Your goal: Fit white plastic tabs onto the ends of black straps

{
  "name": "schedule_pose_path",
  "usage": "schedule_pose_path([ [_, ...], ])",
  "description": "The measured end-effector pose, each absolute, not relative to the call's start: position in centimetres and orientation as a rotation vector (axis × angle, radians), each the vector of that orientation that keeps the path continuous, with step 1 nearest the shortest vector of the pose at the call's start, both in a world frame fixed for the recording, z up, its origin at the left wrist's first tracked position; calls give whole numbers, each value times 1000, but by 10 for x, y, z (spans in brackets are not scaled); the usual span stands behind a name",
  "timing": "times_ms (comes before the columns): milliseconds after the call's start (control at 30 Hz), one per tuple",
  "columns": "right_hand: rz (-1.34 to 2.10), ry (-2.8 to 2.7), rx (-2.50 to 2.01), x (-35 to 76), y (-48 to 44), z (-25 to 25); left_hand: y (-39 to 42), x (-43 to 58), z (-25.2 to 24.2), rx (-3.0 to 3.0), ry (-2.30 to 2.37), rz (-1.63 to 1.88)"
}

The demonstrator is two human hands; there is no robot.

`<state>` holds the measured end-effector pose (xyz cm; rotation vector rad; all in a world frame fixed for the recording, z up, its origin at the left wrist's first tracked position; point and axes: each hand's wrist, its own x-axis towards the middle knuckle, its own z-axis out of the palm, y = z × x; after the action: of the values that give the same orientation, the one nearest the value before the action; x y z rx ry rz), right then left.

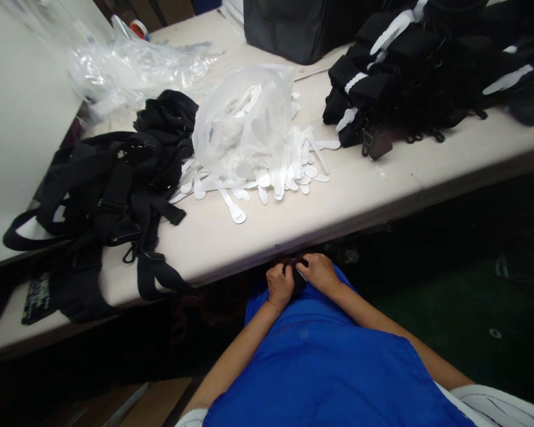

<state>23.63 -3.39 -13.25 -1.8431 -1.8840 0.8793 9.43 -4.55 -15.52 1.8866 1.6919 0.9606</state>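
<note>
Black strap [296, 274] is pinched between both hands, left hand [279, 286] and right hand [319, 273], closed on it, low under the surface [360, 190] edge, its long axis hidden.

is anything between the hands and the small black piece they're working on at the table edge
Nothing visible does. Both the left hand and the right hand already close directly on the black piece, held over the blue garment just below the table edge. The piece itself is mostly hidden by the fingers.
</note>
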Motion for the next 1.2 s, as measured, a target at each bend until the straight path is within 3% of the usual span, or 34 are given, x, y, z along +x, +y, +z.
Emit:
schedule_pose_path([
  [433,821,-1781,-1820,243,-49,-138,-29,88,-138,1562,1419,792],
  [733,774,-1566,-1669,248,-70,-108,-35,101,-128,1405,1465,864],
  [1000,1133,-1356,-1607,245,-61,-109,-43,103,-111,1503,1458,930],
  [1200,795,-1512,-1756,236,-63,-106,-44,109,-120,1512,1625,1014],
])
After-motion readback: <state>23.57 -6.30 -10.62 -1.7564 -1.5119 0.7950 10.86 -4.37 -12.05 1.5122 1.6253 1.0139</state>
